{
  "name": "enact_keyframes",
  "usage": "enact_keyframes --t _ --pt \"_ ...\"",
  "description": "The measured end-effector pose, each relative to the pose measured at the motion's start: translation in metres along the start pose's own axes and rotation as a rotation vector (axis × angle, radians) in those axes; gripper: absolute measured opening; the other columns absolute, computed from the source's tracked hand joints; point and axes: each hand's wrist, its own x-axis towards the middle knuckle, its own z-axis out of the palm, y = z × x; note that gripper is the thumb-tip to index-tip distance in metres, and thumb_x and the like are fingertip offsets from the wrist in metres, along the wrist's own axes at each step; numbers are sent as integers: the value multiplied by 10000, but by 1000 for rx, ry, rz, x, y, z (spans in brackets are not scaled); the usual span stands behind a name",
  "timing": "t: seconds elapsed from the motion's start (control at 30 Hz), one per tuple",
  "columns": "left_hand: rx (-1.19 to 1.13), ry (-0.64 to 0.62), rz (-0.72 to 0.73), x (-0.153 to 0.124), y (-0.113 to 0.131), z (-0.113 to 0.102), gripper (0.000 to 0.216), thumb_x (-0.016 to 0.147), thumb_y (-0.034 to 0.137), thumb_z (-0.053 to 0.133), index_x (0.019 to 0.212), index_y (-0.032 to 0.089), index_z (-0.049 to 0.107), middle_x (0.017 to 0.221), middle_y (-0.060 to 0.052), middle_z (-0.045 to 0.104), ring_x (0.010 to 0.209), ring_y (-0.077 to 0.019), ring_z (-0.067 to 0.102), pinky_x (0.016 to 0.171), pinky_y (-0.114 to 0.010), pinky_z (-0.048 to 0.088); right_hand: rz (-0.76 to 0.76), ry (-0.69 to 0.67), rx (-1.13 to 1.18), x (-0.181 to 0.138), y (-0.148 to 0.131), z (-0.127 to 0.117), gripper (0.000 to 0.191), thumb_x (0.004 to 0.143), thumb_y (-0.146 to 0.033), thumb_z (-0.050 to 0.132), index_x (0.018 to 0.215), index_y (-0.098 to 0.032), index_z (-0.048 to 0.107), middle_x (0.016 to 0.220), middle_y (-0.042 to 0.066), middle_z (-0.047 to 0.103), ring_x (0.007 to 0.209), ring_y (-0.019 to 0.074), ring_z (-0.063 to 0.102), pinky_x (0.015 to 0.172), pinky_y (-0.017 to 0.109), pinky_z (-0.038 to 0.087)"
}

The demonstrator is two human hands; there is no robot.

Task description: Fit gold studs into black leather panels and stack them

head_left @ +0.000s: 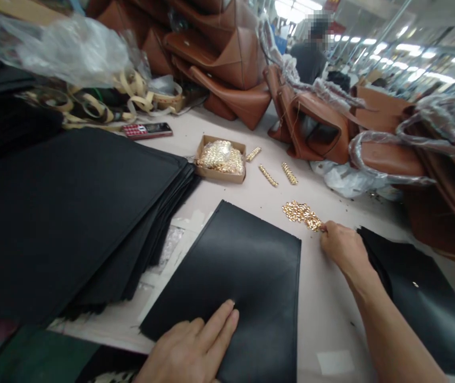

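Plain black is shown by the sheet at 6 o'clock and the stack at 9. Gold is carried by the metal pieces at 3. Bags at 12 are coloured reddish brown; the phone at 10, red and black. At 7, a cream cuff is patterned with dark spots.

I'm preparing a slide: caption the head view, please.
Left hand on a black panel, right hand at a scatter of small gold pieces.

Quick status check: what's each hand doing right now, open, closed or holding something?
Left hand: open, extended fingertips resting on the black panel.
Right hand: at the gold pieces; grip cannot be told.
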Motion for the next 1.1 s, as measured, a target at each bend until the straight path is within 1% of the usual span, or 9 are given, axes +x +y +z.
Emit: enact_keyframes --t 0.17,0.27,0.33,0.4,0.5,0.57,0.67,0.87,1.1 --pt "-83 -43 6 7 6 -11 729 718 109 524 1439 101 420 1502 -125 442 918 -267 662 734 -415 591 66 -51 48 -3 18 1 296 924 -249 477 1023 -140 733 928 193 737 886 341 697 732 394 483" --pt "-82 -16 28 6 4 -9 632 806 175 526 1424 83 429 1457 -138 501 877 -260 656 670 -405 584 80 24 317 -22 12 -5 224 865 -270 581 985 -176 745 902 128 755 870 310 701 775 386 494" --pt "-86 38 33 4 3 -5 588 851 232 531 1415 91 438 1447 -129 515 863 -247 647 660 -393 576 3 85 625 -47 -8 -11 192 832 -320 644 954 -211 746 897 69 761 860 269 704 800 361 510" --pt "-93 100 38 2 2 -2 567 881 282 534 1408 96 441 1438 -120 527 841 -231 635 652 -384 569 -164 84 899 -77 -38 -17 178 831 -360 668 931 -232 740 911 34 758 862 230 703 800 324 528" --pt "-88 167 51 -1 2 0 548 895 305 543 1389 83 455 1414 -120 549 809 -215 621 636 -372 557 -424 22 1046 -120 -88 -26 106 892 -302 642 938 -249 721 899 4 746 839 176 697 766 267 534" --pt "-73 206 61 -3 2 1 526 900 298 534 1372 74 470 1391 -118 567 795 -207 610 621 -362 542 -557 32 1018 -139 -112 -30 109 927 -217 603 971 -247 698 899 -1 734 829 152 684 747 249 523" --pt "-56 264 67 -4 2 3 475 919 261 489 1354 69 489 1337 -104 605 764 -193 591 602 -350 514 -698 89 908 -152 -129 -31 170 950 -111 538 998 -216 662 898 13 713 822 143 653 735 254 500" --pt "-69 329 59 -5 3 7 422 932 213 448 1325 71 509 1256 -71 628 763 -186 563 597 -348 486 -834 157 684 -156 -135 -39 196 953 -46 479 985 -171 626 877 57 689 808 189 611 744 322 475" --pt "-111 341 52 -5 3 8 419 943 204 416 1327 56 494 1183 -68 630 745 -189 544 583 -352 474 -961 138 425 -160 -139 -49 199 927 -11 474 964 -143 618 904 73 673 801 216 580 763 351 452"
